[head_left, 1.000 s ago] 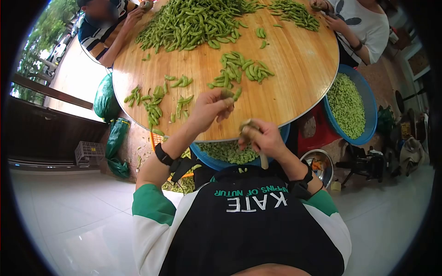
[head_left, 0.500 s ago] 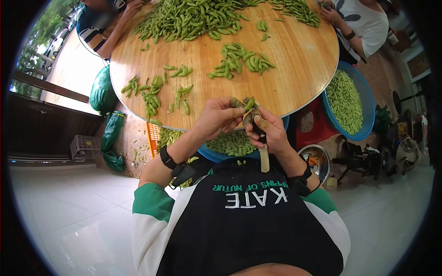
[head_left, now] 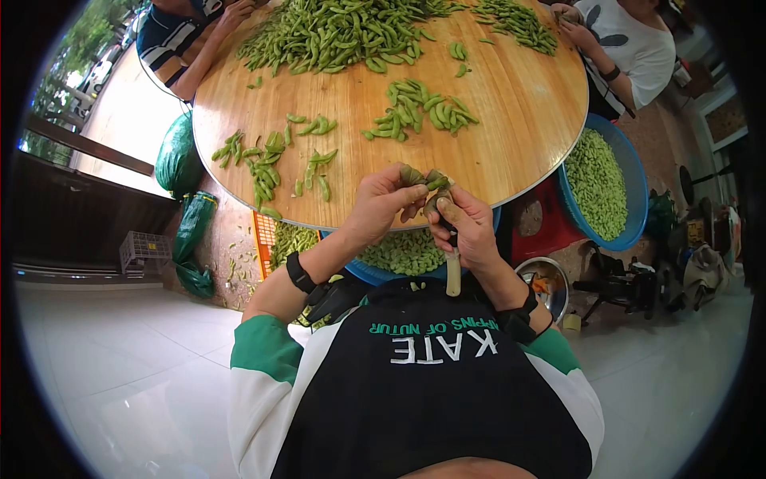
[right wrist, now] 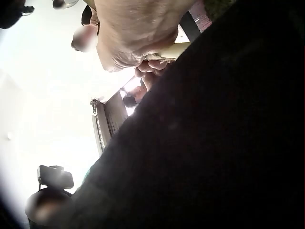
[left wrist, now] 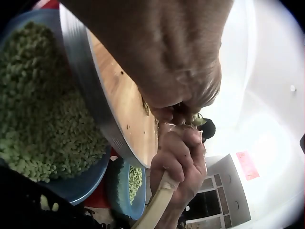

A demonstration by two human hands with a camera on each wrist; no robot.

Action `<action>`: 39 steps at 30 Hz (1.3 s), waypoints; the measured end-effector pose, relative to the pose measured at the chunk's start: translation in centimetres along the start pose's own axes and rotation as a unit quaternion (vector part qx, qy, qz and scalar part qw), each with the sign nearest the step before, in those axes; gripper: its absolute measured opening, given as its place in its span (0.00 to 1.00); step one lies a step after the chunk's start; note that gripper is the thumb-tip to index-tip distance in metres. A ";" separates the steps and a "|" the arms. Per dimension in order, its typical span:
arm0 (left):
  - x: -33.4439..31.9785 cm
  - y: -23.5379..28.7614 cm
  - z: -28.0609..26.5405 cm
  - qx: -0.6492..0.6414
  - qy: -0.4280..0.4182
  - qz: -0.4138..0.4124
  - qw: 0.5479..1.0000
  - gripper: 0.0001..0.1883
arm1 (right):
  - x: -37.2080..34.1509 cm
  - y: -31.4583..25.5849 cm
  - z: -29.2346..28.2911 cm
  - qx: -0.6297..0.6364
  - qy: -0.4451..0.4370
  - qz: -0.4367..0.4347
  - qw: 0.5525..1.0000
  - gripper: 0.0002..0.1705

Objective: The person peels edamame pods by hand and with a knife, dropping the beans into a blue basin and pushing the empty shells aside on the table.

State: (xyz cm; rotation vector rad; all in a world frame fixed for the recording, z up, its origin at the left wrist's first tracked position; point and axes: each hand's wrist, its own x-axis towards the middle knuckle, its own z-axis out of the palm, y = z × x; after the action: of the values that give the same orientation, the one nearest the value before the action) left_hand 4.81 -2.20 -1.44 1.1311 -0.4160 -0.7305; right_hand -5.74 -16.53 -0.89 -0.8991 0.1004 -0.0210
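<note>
A green pod (head_left: 437, 184) is between the two hands, just off the near edge of the table (head_left: 511, 112). The left hand (head_left: 387, 203) pinches it between thumb and finger. The right hand (head_left: 467, 227) meets it there, its fingers curled around a tool (head_left: 453, 275) whose pale handle points down; the tool's other end is hidden.

Below them, partly under the near edge, sits a blue basin (left wrist: 93, 183) of shelled beans. Beyond the hands, near the table's middle, lies a small pile of pods (head_left: 407, 108); loose pods (head_left: 267, 172) scatter toward the left edge. A large heap (head_left: 335, 32) fills the far edge, with a smaller heap (head_left: 519, 24) at the far right. One person (head_left: 171, 40) sits at the far left edge, another (head_left: 634, 56) at the far right. Beside the right edge, on the lower level, stands a second basin (head_left: 643, 191), also with shelled beans.
</note>
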 end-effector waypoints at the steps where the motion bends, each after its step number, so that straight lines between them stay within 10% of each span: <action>1: 0.1 0.1 -0.1 0.000 0.000 0.000 1.000 0.02 | 0.1 -0.1 -0.2 0.000 0.000 0.000 1.000 0.16; 4: 0.7 0.5 -0.8 -0.113 -0.020 -0.096 0.989 0.03 | 0.4 -0.8 -1.1 0.110 -0.071 0.042 0.990 0.15; 6: 0.9 -0.1 -1.5 -0.297 -0.178 -0.160 0.924 0.04 | 0.4 -0.9 -1.3 0.168 -0.129 0.069 0.975 0.14; 10: 0.9 -0.2 -1.1 -0.323 -0.164 -0.184 0.914 0.03 | 0.6 -1.1 -1.6 0.230 -0.115 0.109 0.960 0.13; 13: 0.9 0.3 -0.4 -0.129 -0.072 -0.147 0.978 0.05 | 1.0 -0.7 -2.2 0.272 -0.077 0.130 0.950 0.11; 14: 0.8 0.3 -0.2 0.088 -0.062 0.018 0.994 0.06 | 0.9 -0.4 -2.2 0.286 -0.065 0.130 0.947 0.11; 16: 0.4 1.4 0.2 0.298 -0.045 0.183 0.936 0.07 | 0.9 -0.2 -2.2 0.299 -0.053 0.133 0.943 0.11; 18: 0.1 3.4 0.0 0.566 -0.062 0.335 0.751 0.10 | 1.2 -0.3 -2.0 0.335 -0.062 0.171 0.924 0.12; 22: -0.5 3.4 0.4 0.631 -0.057 0.330 0.700 0.12 | 1.1 0.4 -2.0 0.370 -0.083 0.175 0.909 0.14; 25: -0.1 3.4 0.3 0.546 -0.047 0.356 0.757 0.09 | 0.9 0.0 -1.5 0.349 -0.091 0.170 0.917 0.16; 27: -0.2 3.2 0.6 0.330 -0.011 0.104 0.938 0.08 | 0.7 0.2 -1.5 0.317 -0.098 0.128 0.935 0.15; 30: 0.2 2.7 0.9 0.118 0.017 -0.048 0.992 0.10 | 0.4 -0.6 -1.1 0.250 -0.069 0.102 0.960 0.14; 33: 0.2 2.0 1.0 -0.063 0.014 -0.099 0.993 0.09 | 0.2 -0.4 -1.8 0.185 -0.066 0.085 0.977 0.14; 39: 0.5 0.7 0.9 0.079 -0.001 -0.021 0.997 0.08 | 0.0 -0.7 -1.0 -0.094 0.010 -0.009 0.996 0.14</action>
State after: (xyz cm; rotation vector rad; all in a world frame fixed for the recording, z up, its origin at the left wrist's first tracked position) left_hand 4.79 -2.99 -0.49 1.2908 -0.4586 -0.7456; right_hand -5.81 -17.73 -0.96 -1.0876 0.1150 -0.0383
